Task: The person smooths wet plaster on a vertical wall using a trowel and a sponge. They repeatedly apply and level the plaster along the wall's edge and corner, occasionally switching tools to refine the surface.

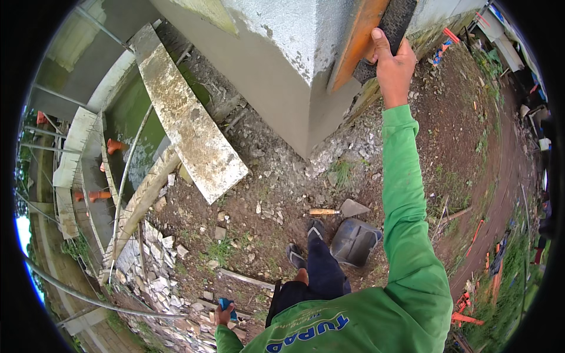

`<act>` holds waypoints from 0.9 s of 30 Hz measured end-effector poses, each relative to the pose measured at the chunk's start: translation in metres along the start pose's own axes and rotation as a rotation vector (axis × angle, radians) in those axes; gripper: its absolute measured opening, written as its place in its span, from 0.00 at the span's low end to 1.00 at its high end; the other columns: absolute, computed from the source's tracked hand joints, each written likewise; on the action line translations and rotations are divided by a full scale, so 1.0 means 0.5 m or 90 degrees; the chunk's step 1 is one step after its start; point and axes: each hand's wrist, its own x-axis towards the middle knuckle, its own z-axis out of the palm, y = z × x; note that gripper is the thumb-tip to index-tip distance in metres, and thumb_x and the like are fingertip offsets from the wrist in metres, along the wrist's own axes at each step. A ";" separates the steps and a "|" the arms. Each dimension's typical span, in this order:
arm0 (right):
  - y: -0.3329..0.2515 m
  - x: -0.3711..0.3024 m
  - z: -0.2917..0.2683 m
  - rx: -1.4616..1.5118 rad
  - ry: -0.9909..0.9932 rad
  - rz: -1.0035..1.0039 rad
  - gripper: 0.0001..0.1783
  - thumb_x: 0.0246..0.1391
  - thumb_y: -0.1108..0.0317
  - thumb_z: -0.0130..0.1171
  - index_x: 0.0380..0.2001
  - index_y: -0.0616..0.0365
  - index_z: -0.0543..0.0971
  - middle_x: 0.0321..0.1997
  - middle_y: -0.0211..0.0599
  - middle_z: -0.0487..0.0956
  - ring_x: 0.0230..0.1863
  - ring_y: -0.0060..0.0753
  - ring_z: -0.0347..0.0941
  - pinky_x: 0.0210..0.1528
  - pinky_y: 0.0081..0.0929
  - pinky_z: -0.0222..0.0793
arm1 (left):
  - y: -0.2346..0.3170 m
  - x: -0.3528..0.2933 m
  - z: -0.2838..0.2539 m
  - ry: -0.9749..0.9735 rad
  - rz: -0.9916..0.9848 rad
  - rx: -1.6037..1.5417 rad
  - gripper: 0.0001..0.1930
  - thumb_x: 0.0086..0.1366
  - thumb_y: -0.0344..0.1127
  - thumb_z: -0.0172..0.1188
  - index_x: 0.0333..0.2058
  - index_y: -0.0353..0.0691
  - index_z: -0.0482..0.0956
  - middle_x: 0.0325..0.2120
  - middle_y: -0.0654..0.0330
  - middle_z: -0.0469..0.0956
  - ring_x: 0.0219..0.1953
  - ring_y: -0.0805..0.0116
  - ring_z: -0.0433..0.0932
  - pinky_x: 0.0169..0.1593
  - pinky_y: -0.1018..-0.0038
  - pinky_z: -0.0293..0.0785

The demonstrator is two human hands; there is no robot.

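At the upper right, my right hand (394,67) is closed on a long orange-brown wooden board (359,38) with a dark, rough strip along its right side. It presses the board against the wall corner (309,106), its thumb pointing up; the board's top runs out of view. Smooth wet-looking grey mortar covers the lower wall, with rough whitish surface above. My left hand (222,316) hangs low beside my body, closed around a small blue object (226,304) whose kind I cannot make out. A trowel with a wooden handle (323,211) lies on the ground near my feet.
A dark bucket (356,241) lies next to my feet. A mortar-stained plank (182,112) slants across the left, near a pool of green water (138,126). Broken stones (156,265) and a timber strip (247,278) litter the soil. Orange pipe fittings (115,146) stand out beside the pool.
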 end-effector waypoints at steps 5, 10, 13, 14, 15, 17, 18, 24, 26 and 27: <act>0.211 -0.242 0.055 0.014 -0.019 0.095 0.19 0.59 0.57 0.65 0.42 0.63 0.79 0.33 0.42 0.82 0.34 0.35 0.77 0.40 0.33 0.71 | 0.022 -0.011 -0.016 -0.005 -0.010 0.018 0.23 0.55 0.44 0.74 0.44 0.35 0.82 0.36 0.58 0.84 0.36 0.68 0.79 0.44 0.68 0.76; 0.501 -0.525 -0.027 -0.222 -0.160 0.337 0.19 0.58 0.59 0.65 0.45 0.63 0.78 0.35 0.49 0.81 0.36 0.47 0.77 0.42 0.39 0.70 | 0.027 -0.028 -0.062 0.029 -0.038 0.122 0.24 0.54 0.46 0.74 0.42 0.34 0.82 0.34 0.57 0.84 0.34 0.68 0.79 0.41 0.68 0.76; 0.485 -0.565 -0.047 -0.157 -0.074 0.344 0.19 0.59 0.59 0.65 0.44 0.63 0.79 0.34 0.44 0.81 0.34 0.41 0.76 0.40 0.36 0.70 | 0.011 -0.045 -0.075 0.049 -0.060 -0.004 0.19 0.56 0.41 0.73 0.41 0.35 0.83 0.33 0.60 0.84 0.33 0.71 0.79 0.39 0.70 0.76; 0.451 -0.544 -0.036 -0.124 -0.044 0.302 0.19 0.59 0.58 0.65 0.44 0.63 0.79 0.34 0.41 0.81 0.33 0.38 0.75 0.39 0.35 0.70 | 0.005 -0.065 -0.076 0.043 -0.084 -0.050 0.18 0.57 0.40 0.73 0.41 0.35 0.83 0.33 0.61 0.84 0.33 0.72 0.79 0.39 0.70 0.76; 0.413 -0.498 -0.022 -0.087 -0.010 0.251 0.18 0.60 0.58 0.64 0.43 0.63 0.79 0.33 0.39 0.80 0.32 0.34 0.74 0.38 0.33 0.70 | 0.005 -0.073 -0.074 0.041 -0.064 -0.012 0.17 0.57 0.40 0.73 0.40 0.35 0.83 0.32 0.62 0.83 0.32 0.72 0.79 0.38 0.71 0.77; 0.324 -0.388 0.003 0.015 -0.004 0.185 0.19 0.60 0.56 0.65 0.42 0.63 0.79 0.31 0.31 0.79 0.31 0.24 0.69 0.37 0.28 0.68 | 0.008 -0.073 -0.071 0.028 -0.071 -0.048 0.16 0.57 0.40 0.73 0.40 0.35 0.83 0.31 0.62 0.83 0.31 0.72 0.79 0.37 0.72 0.77; 0.292 -0.337 0.015 0.076 0.014 0.163 0.19 0.60 0.54 0.65 0.40 0.62 0.79 0.30 0.28 0.77 0.30 0.21 0.66 0.35 0.25 0.67 | 0.007 -0.066 -0.077 0.022 -0.073 -0.061 0.16 0.57 0.40 0.73 0.39 0.35 0.84 0.31 0.62 0.83 0.30 0.73 0.79 0.36 0.72 0.77; 0.293 -0.322 0.061 -0.028 -0.027 0.112 0.23 0.59 0.53 0.65 0.43 0.63 0.78 0.31 0.36 0.79 0.30 0.28 0.71 0.36 0.28 0.69 | -0.043 -0.073 -0.076 0.011 -0.072 -0.076 0.15 0.57 0.37 0.73 0.41 0.37 0.84 0.32 0.65 0.83 0.30 0.74 0.79 0.36 0.74 0.77; 0.413 -0.423 0.045 -0.048 -0.056 0.210 0.23 0.59 0.54 0.65 0.46 0.64 0.78 0.34 0.42 0.81 0.32 0.35 0.74 0.38 0.32 0.71 | -0.072 -0.070 -0.119 0.011 -0.066 -0.059 0.16 0.56 0.38 0.74 0.40 0.37 0.83 0.32 0.65 0.83 0.31 0.75 0.79 0.38 0.75 0.77; 0.476 -0.468 0.021 -0.076 -0.073 0.245 0.23 0.59 0.55 0.64 0.47 0.64 0.77 0.35 0.44 0.81 0.33 0.37 0.75 0.39 0.33 0.71 | -0.074 -0.066 -0.137 0.000 -0.066 -0.064 0.16 0.56 0.37 0.75 0.40 0.37 0.83 0.32 0.66 0.83 0.31 0.75 0.79 0.39 0.75 0.77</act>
